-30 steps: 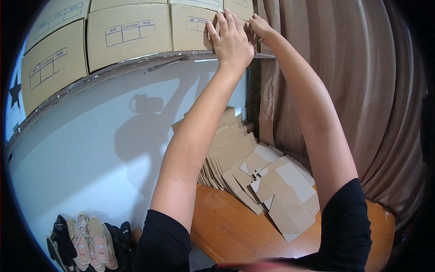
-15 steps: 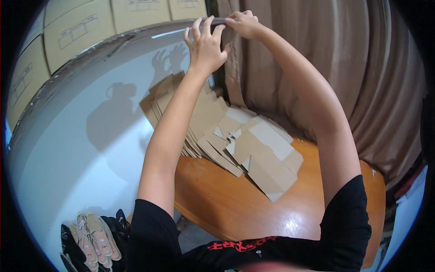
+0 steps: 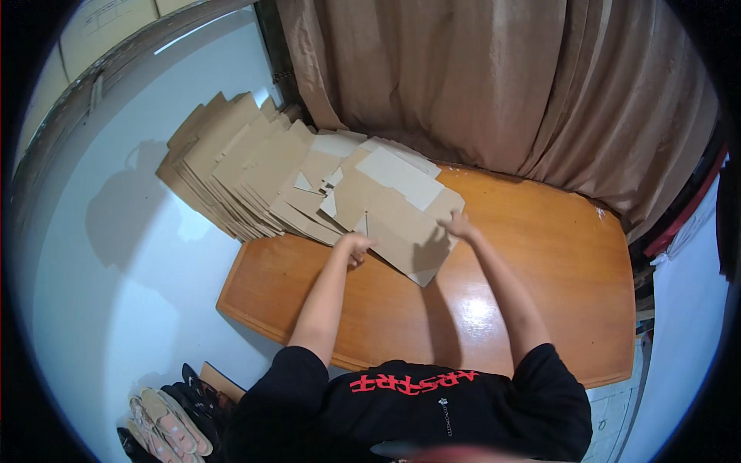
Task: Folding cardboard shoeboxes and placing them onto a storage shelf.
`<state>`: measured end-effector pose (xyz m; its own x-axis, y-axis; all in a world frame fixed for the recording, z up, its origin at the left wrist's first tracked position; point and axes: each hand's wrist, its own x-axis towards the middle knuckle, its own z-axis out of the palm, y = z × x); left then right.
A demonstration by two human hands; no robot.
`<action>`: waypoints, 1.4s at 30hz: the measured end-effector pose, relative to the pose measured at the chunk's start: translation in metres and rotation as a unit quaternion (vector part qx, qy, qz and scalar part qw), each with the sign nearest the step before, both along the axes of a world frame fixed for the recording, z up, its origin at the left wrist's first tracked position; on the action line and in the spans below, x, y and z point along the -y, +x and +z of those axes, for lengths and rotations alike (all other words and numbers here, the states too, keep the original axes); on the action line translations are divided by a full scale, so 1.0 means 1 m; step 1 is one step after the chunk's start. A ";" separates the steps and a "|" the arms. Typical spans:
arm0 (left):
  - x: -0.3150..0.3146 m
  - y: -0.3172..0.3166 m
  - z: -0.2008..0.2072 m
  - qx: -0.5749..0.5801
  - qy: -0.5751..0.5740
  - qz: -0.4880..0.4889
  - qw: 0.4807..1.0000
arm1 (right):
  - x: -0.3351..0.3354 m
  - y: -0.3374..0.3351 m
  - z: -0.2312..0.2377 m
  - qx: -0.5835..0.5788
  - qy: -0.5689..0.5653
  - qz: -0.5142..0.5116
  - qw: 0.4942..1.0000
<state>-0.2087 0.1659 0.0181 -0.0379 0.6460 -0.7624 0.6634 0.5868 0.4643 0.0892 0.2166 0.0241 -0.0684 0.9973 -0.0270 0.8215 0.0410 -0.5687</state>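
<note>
Flattened cardboard boxes (image 3: 262, 158) lie fanned out in an overlapping row on the wooden table. The nearest flat cardboard box (image 3: 394, 224) has a pale panel and cut flaps. My left hand (image 3: 355, 248) is at its near left edge, with fingers curled round the border. On the opposite side, my right hand (image 3: 457, 224) reaches its right edge with thumb and fingers apart, casting a shadow on the brown board. Whether the right fingers touch the board is hard to make out.
The glossy orange-brown table (image 3: 540, 262) extends to the right. A brown curtain (image 3: 463, 77) hangs behind it, and a white wall (image 3: 85, 255) stands at left. Several pairs of shoes (image 3: 174, 417) sit at the lower left. Cartons (image 3: 108, 31) rest above a high ledge.
Both hands have come down from the high ledge by the curtain to the nearest flat cardboard box. My view has tilted down toward the table.
</note>
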 end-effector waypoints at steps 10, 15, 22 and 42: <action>0.067 0.070 -0.066 0.246 0.099 0.256 0.929 | 0.062 -0.003 -0.096 -0.467 -0.155 -0.180 0.852; 0.087 0.093 -0.037 0.336 0.140 0.385 0.848 | 0.084 -0.014 -0.099 -0.553 -0.093 -0.186 0.807; 0.122 0.116 -0.022 0.450 0.419 0.335 0.714 | 0.159 -0.020 -0.061 -0.726 -0.121 -0.146 0.662; 0.174 0.204 0.055 -0.020 0.683 -0.075 0.727 | 0.218 0.173 0.055 -0.680 0.223 -0.132 0.686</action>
<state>-0.0046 -0.0080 0.0727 0.1059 0.7983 0.5929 0.7013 -0.4827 0.5246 0.2621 -0.0010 0.0788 0.4576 0.8676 0.1945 -0.4442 0.4125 -0.7953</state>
